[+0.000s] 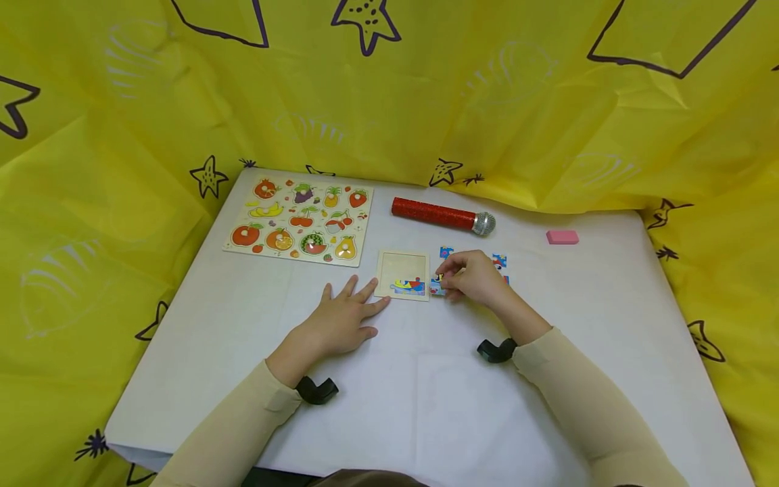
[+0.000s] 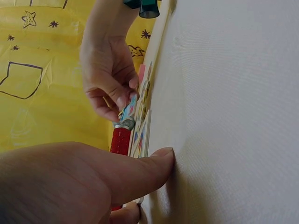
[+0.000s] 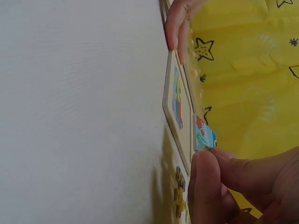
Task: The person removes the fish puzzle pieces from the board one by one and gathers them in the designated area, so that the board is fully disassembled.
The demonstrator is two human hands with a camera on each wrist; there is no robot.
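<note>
My right hand (image 1: 477, 277) pinches a jigsaw piece (image 3: 203, 133) between thumb and fingers, just right of a small wooden puzzle tray (image 1: 403, 253). A red crab and green plant are printed on the piece, which is raised above the table in the right wrist view. Joined colourful pieces (image 1: 409, 287) lie along the tray's near edge, inside the rim. My left hand (image 1: 337, 321) lies with fingers spread, its fingertips at the tray's left edge. Beyond and partly under the right hand are loose jigsaw pieces (image 1: 500, 262), some hidden by it.
A fruit peg puzzle board (image 1: 295, 222) lies at the back left. Behind the tray is a red glittery microphone (image 1: 435, 214). To the right sits a pink eraser (image 1: 562, 237). A yellow patterned curtain (image 1: 389, 101) hangs around the white table (image 1: 371, 412).
</note>
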